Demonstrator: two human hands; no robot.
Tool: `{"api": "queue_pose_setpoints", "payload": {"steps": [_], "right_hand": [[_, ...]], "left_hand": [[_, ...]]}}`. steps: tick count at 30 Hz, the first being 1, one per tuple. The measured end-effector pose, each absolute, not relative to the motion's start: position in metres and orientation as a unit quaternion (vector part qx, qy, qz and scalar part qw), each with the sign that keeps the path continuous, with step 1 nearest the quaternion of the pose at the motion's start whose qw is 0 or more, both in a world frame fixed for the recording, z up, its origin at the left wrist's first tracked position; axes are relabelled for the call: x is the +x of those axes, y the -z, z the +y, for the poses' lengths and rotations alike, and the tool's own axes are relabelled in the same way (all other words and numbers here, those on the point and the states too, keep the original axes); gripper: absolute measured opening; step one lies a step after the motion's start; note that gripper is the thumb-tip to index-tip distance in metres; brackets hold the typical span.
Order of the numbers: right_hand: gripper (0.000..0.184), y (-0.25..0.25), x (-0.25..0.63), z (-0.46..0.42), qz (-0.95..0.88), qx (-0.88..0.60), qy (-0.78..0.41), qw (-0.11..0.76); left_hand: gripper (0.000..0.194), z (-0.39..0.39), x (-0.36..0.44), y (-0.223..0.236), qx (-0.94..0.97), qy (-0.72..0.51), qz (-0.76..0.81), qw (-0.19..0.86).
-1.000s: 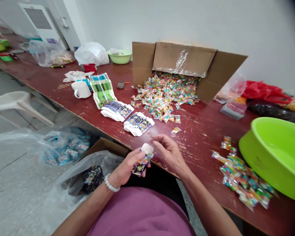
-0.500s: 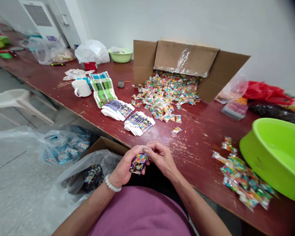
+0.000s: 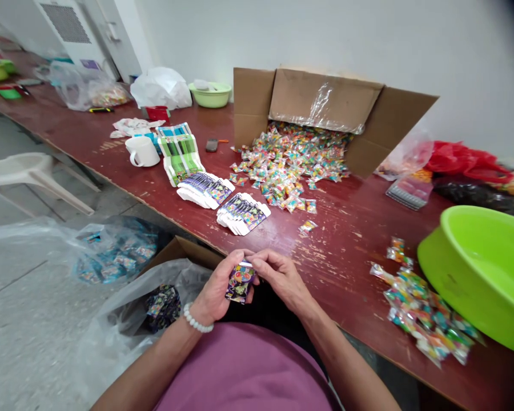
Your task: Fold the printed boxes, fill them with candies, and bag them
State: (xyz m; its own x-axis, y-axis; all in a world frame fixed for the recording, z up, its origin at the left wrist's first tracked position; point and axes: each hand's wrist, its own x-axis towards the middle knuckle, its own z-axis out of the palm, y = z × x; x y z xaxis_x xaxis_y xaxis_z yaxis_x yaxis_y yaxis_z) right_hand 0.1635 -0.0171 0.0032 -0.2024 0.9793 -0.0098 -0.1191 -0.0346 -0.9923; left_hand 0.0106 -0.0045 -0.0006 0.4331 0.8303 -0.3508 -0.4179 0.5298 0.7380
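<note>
My left hand is wrapped around a small purple printed box, held upright just off the table's front edge. A narrow white strip shows along the box's top end. The fingers of my right hand are bent together at that top corner, pinching it; their tips are partly hidden. Ahead on the table lie two fanned stacks of flat purple cartons, with green cartons behind them. Small clear packets of colourful candy spill from an open cardboard box.
On the right stands a lime-green basin, with loose candy packets beside it. A white mug sits at the left. Below the table edge, a plastic bag holds purple boxes, near a bag of blue packs and a white stool.
My right fingers have shifted slightly at the box's top, and its white top strip now shows where thumbs covered it before. My left hand keeps its hold.
</note>
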Motion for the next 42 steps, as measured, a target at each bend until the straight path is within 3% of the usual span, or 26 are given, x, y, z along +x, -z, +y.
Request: {"api": "queue_pose_setpoints", "payload": {"steps": [8,16,18,21,23,27,30,33,35,38,40,42], "right_hand": [[0.024,0.0,0.16,-0.009,-0.474,-0.408,-0.609,0.488],[0.01,0.005,0.158,-0.021,-0.693,-0.422,-0.341,0.475],[0.026,0.012,0.155,-0.024,-0.71,-0.428,-0.322,0.457],[0.073,0.02,0.149,-0.024,-0.762,-0.449,-0.272,0.38],[0.093,0.022,0.143,-0.022,-0.783,-0.466,-0.235,0.338],[0.079,0.022,0.128,-0.013,-0.779,-0.476,-0.231,0.337],[0.081,0.022,0.119,-0.004,-0.793,-0.444,-0.257,0.328],[0.097,0.025,0.123,0.015,-0.826,-0.406,-0.261,0.291],[0.1,0.029,0.135,0.04,-0.816,-0.421,-0.236,0.318],[0.069,0.039,0.162,0.089,-0.732,-0.538,-0.149,0.391],[0.067,0.047,0.178,0.117,-0.703,-0.598,-0.107,0.37],[0.073,0.055,0.188,0.134,-0.688,-0.64,-0.096,0.328]], "left_hand": [[0.066,-0.008,0.011,0.005,0.31,-0.367,0.369,0.796],[0.041,-0.001,0.009,0.0,0.209,-0.357,0.331,0.848],[0.035,0.001,0.009,0.0,0.177,-0.373,0.346,0.843],[0.031,0.003,0.007,0.002,0.152,-0.409,0.374,0.819],[0.032,0.004,0.005,0.004,0.169,-0.436,0.39,0.793],[0.038,0.005,-0.002,0.01,0.201,-0.467,0.426,0.748],[0.041,0.002,-0.013,0.013,0.231,-0.47,0.427,0.737],[0.049,-0.004,-0.038,0.019,0.292,-0.476,0.461,0.69],[0.058,-0.009,-0.067,0.031,0.319,-0.46,0.535,0.633],[0.067,-0.016,-0.125,0.057,0.36,-0.411,0.689,0.476],[0.075,-0.02,-0.159,0.074,0.385,-0.361,0.768,0.362],[0.078,-0.023,-0.181,0.084,0.393,-0.346,0.785,0.329]]}}
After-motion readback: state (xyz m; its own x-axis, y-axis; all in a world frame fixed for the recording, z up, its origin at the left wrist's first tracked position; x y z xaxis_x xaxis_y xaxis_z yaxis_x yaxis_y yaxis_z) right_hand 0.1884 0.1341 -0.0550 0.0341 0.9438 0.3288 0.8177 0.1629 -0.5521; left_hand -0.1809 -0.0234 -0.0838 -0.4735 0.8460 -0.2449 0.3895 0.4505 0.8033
